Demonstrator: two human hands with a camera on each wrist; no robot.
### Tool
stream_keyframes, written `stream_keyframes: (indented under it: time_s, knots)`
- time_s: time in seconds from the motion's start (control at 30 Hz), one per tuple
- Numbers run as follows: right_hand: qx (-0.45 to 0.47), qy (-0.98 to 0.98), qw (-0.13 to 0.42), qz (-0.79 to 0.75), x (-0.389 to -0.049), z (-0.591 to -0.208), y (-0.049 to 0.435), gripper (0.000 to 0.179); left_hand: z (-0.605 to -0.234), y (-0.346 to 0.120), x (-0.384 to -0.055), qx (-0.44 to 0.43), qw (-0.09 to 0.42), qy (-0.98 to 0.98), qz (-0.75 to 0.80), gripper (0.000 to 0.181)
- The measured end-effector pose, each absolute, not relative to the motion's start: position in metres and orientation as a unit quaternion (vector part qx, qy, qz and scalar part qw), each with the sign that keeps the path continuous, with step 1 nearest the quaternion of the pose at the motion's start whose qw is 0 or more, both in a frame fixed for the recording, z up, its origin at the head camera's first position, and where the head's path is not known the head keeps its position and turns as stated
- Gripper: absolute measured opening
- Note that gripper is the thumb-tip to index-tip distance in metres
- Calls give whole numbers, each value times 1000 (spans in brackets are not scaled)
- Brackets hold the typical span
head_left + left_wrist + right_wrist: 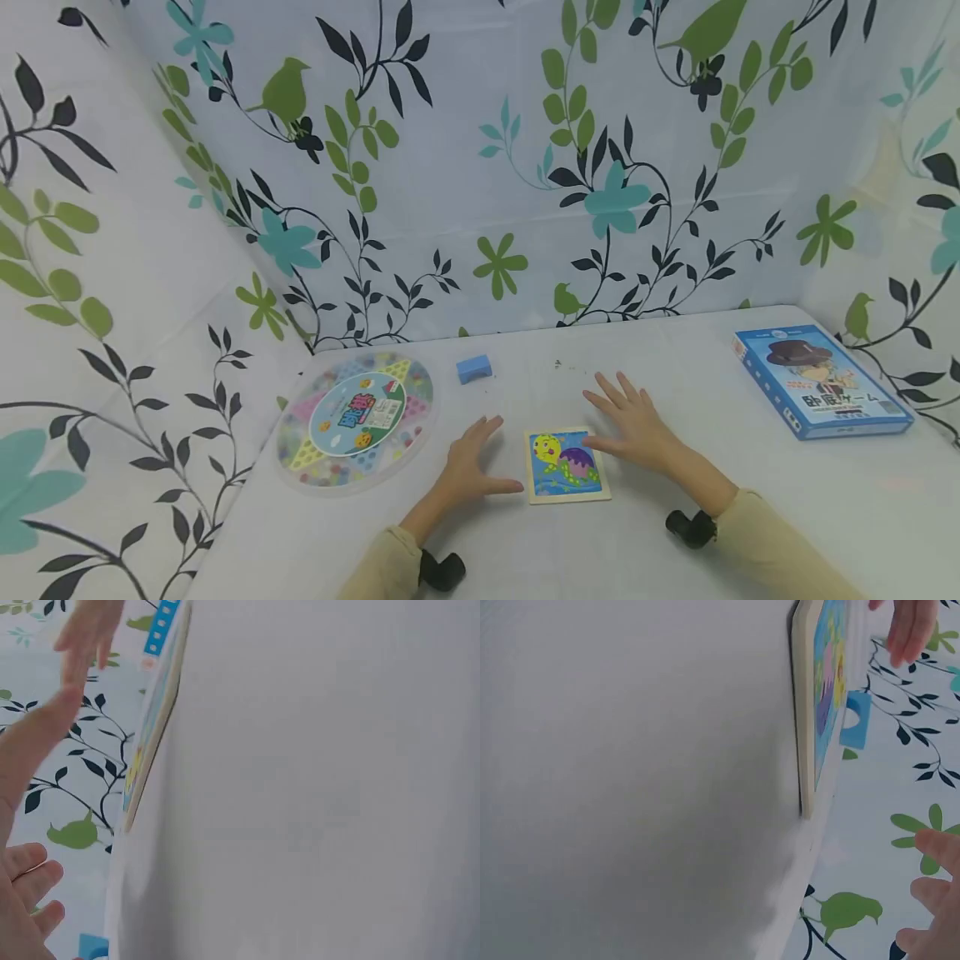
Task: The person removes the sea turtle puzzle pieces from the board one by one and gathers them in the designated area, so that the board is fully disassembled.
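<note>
A small square picture puzzle (pixel 567 467) showing a turtle lies flat on the white table between the two hands. My left hand (pixel 472 467) hovers at its left with fingers spread and thumb pointing towards it, holding nothing. On the other side my right hand (pixel 633 429) is held with fingers spread, its thumb over or close to the puzzle's upper right edge; whether it touches cannot be told. In the left wrist view the puzzle (pixel 154 727) appears edge-on, with the left hand (pixel 30 825) apart from it. The right wrist view shows the puzzle's pale wooden edge (pixel 804 712), also apart from the right hand (pixel 937 892).
A round, clear-rimmed game board (pixel 356 417) with colourful pieces lies at the left. Behind the puzzle sits a small blue block (pixel 474 368) with an arched cut-out. A blue boxed game (pixel 822 379) lies at the right. Patterned cloth (pixel 465 167) hangs behind the table.
</note>
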State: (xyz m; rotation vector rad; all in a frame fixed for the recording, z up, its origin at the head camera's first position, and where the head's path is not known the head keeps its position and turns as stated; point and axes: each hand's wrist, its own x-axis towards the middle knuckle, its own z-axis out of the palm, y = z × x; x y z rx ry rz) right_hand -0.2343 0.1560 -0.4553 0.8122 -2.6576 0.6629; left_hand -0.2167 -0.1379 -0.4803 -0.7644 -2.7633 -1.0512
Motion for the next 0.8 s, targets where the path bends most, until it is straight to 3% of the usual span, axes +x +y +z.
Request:
stream_keyframes:
  time_s: [0.13, 0.33, 0.6, 0.8]
  knots:
    - [281, -916, 151, 243, -237, -458, 146, 68, -488, -131, -215, -256, 42, -889, -378, 90]
    - [279, -887, 151, 337, -238, -459, 130, 59, -497, -118, -209, -220, -6, -899, -379, 95]
    - [306, -829, 100, 458, -248, -472, 109, 42, -502, -114, -210, -236, 3, -917, -321, 106]
    - [300, -837, 86, 449, -250, -482, 99, 41, -502, -113, -212, -256, 10, -924, -283, 103]
